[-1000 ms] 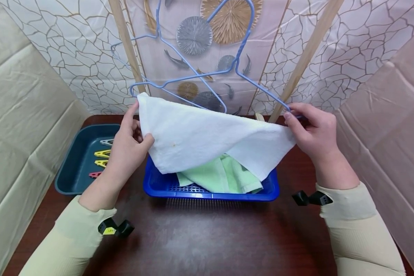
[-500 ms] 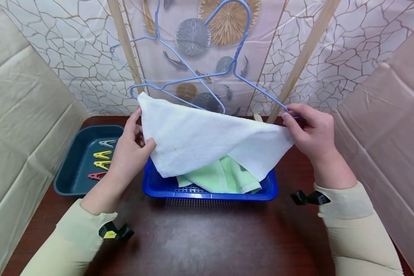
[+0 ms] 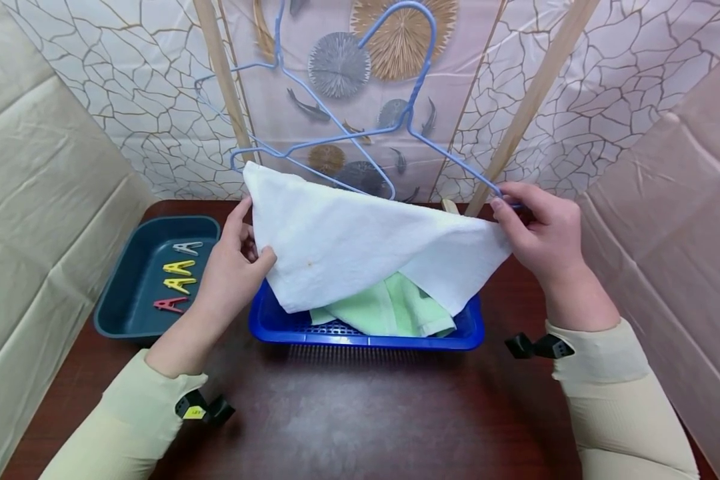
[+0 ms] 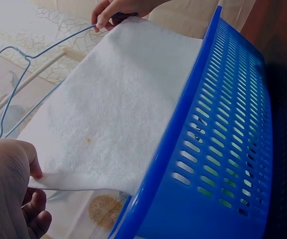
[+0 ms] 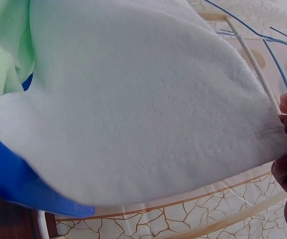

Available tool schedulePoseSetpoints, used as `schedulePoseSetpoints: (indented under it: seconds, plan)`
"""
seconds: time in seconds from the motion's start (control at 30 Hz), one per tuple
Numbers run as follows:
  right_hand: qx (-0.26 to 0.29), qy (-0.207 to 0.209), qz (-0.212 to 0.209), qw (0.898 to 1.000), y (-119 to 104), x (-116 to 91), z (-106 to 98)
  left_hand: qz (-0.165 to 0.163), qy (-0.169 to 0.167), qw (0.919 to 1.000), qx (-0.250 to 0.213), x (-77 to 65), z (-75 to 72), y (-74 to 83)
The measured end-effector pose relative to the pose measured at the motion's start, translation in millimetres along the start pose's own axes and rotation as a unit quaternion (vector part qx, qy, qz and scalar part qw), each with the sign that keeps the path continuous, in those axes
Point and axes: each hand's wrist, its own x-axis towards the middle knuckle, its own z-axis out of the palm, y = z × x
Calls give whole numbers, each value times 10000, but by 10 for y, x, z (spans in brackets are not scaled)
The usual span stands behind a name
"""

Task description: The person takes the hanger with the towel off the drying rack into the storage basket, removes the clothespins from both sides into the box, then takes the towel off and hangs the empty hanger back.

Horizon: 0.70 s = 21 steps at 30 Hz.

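A white towel [image 3: 360, 240] hangs over the lower part of a blue wire hanger [image 3: 336, 139], its top edge sloping down to the right. My left hand [image 3: 231, 270] pinches the towel's left side edge, thumb in front and fingers behind; the left wrist view shows the thumb on the hem [image 4: 83, 181]. On the right, my right hand [image 3: 543, 230] grips the hanger's end together with the towel's corner. Beneath the towel, a light green towel [image 3: 390, 307] lies in a blue perforated basket [image 3: 366, 341]. The hanger's bottom bar is hidden by the white cloth.
Left of the basket, a dark teal tray [image 3: 117, 287] holds a grey clothespin [image 3: 187, 248], yellow ones [image 3: 179, 267] and a red one [image 3: 171, 305]. A second blue hanger [image 3: 318, 100] hangs behind, near wooden poles [image 3: 531, 100]. Fabric walls [image 3: 36, 220] stand on both sides.
My left hand has shifted slightly down and to the right along with the towel's left edge, whose lower corner sits a little lower. My right hand has stayed almost still.
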Motion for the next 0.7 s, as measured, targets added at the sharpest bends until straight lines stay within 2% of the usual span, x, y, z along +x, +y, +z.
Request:
schedulePoseSetpoints:
  seconds: [0.37,0.7]
  plan:
    - [8,129,74,9999,-15,19,30,28,-15,10000,12,-22,70,-42]
    - [84,128,96,9998,-26,35,37,40,-1,9997,-246,-10,72,-81]
